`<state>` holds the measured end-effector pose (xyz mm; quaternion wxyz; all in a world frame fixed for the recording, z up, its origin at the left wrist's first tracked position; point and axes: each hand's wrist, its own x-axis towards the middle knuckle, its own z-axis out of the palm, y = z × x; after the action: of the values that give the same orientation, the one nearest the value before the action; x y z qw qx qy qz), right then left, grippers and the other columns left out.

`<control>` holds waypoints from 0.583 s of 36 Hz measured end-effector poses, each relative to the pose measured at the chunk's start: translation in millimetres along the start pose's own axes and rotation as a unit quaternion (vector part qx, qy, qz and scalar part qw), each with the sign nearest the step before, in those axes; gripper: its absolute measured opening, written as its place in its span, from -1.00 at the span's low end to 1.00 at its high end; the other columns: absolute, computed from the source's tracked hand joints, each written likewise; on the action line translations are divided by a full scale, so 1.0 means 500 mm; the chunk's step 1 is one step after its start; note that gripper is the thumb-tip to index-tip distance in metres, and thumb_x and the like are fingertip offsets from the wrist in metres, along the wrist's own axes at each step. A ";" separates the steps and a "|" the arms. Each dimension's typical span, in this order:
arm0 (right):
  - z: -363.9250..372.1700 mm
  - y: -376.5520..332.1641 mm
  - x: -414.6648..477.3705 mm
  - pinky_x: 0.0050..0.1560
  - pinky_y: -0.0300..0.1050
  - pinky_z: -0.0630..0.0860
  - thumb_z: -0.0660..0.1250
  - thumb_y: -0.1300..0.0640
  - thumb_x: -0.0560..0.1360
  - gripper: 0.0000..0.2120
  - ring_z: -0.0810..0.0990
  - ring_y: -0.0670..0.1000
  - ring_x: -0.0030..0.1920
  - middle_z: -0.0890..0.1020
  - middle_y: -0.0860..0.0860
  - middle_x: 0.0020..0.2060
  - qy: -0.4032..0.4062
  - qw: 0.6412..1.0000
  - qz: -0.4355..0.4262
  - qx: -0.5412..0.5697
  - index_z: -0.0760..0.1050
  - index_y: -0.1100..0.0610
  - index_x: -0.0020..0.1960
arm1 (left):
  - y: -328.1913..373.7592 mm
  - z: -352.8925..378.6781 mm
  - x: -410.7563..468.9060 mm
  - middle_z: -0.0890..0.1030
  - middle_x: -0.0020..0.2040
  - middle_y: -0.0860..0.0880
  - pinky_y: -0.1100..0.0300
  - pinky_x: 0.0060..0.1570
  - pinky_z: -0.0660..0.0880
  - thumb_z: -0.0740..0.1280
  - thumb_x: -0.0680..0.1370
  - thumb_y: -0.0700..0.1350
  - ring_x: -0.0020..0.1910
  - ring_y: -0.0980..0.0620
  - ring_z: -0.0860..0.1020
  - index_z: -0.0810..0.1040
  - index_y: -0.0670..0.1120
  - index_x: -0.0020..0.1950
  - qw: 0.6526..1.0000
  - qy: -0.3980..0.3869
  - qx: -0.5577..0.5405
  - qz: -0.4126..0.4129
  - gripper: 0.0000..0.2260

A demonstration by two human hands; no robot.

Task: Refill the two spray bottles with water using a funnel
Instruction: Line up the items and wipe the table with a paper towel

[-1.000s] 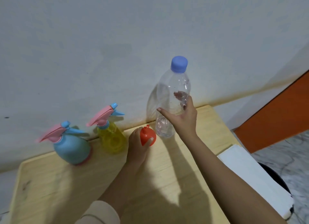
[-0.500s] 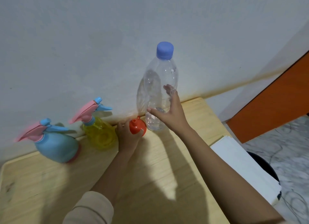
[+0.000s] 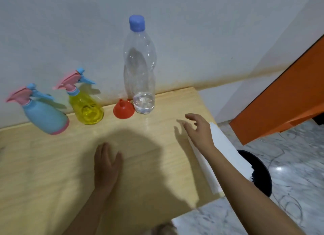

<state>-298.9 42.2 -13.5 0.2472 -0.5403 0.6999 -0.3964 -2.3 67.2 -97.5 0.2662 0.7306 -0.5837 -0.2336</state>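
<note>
A blue spray bottle [image 3: 46, 115] and a yellow spray bottle [image 3: 85, 107], both with pink and blue trigger heads, stand at the back left of the wooden table [image 3: 52, 164]. An orange funnel [image 3: 123, 109] lies mouth down beside a tall clear water bottle [image 3: 139, 68] with a blue cap and a little water at its bottom. My left hand [image 3: 107, 166] rests flat on the table, well in front of the funnel. My right hand [image 3: 198, 129] hovers with spread fingers near the table's right edge, holding nothing.
A white wall runs close behind the bottles. A stack of white paper [image 3: 220, 154] lies along the table's right edge above a dark round bin [image 3: 257, 171]. An orange panel [image 3: 284, 101] stands on the marble floor at right.
My left hand let go of the funnel and my right hand let go of the water bottle. Both hands pulled back toward me, away from the wall.
</note>
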 end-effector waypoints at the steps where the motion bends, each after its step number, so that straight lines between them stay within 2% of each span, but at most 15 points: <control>1: -0.014 0.022 -0.018 0.11 -0.28 0.35 0.34 0.22 0.49 -0.74 0.52 -0.01 0.17 0.60 0.01 0.12 0.003 1.000 0.007 -0.012 0.53 0.17 0.17 | -0.002 0.004 -0.021 0.32 0.42 -0.29 -0.02 0.44 0.17 0.37 0.52 -0.14 0.45 -0.20 0.25 0.33 -0.31 0.40 1.000 0.005 0.013 0.003 -0.49; 4: -0.046 0.072 -0.065 0.12 -0.19 0.39 0.32 0.21 0.50 -0.76 0.52 0.00 0.15 0.61 0.02 0.10 0.008 0.999 0.024 -0.041 0.55 0.17 0.15 | 0.001 0.019 -0.078 0.32 0.43 -0.30 -0.10 0.45 0.15 0.35 0.54 -0.10 0.45 -0.25 0.23 0.32 -0.34 0.40 0.999 0.007 0.049 0.007 -0.48; 8: -0.068 0.117 -0.112 0.07 -0.25 0.30 0.34 0.18 0.48 -0.75 0.51 0.02 0.14 0.61 0.03 0.11 -0.017 0.995 0.006 -0.099 0.55 0.16 0.15 | 0.007 0.043 -0.138 0.34 0.42 -0.30 -0.12 0.41 0.14 0.08 0.50 0.12 0.43 -0.28 0.26 0.36 -0.34 0.38 0.995 0.009 0.096 0.008 -0.36; 13: -0.072 0.156 -0.151 0.07 -0.24 0.27 0.38 0.12 0.46 -0.72 0.50 0.09 0.13 0.60 0.07 0.10 -0.019 0.987 -0.004 -0.160 0.56 0.18 0.14 | 0.009 0.061 -0.196 0.36 0.41 -0.29 -0.20 0.35 0.21 0.00 0.52 0.13 0.41 -0.28 0.32 0.40 -0.32 0.36 0.990 0.007 0.136 0.026 -0.37; 16: -0.074 0.163 -0.161 0.08 -0.22 0.30 0.39 0.13 0.46 -0.72 0.50 0.11 0.12 0.60 0.12 0.06 -0.008 0.990 0.005 -0.141 0.55 0.23 0.12 | 0.010 0.062 -0.218 0.34 0.43 -0.27 -0.18 0.37 0.19 -0.02 0.52 0.14 0.42 -0.27 0.30 0.40 -0.31 0.37 0.990 0.011 0.141 0.024 -0.36; 21: -0.081 0.161 -0.164 0.09 -0.05 0.44 0.33 0.16 0.51 -0.81 0.54 0.12 0.04 0.60 0.14 -0.02 0.013 0.997 0.023 -0.076 0.57 0.26 0.04 | 0.008 0.059 -0.235 0.28 0.47 -0.24 -0.14 0.43 0.11 -0.06 0.52 0.17 0.47 -0.23 0.23 0.35 -0.29 0.41 0.990 0.008 0.139 0.023 -0.33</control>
<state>-351.3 140.3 -63.3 0.2051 -0.5355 0.7439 -0.3432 -49.1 178.0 -113.4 0.1724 0.7486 -0.6252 -0.1378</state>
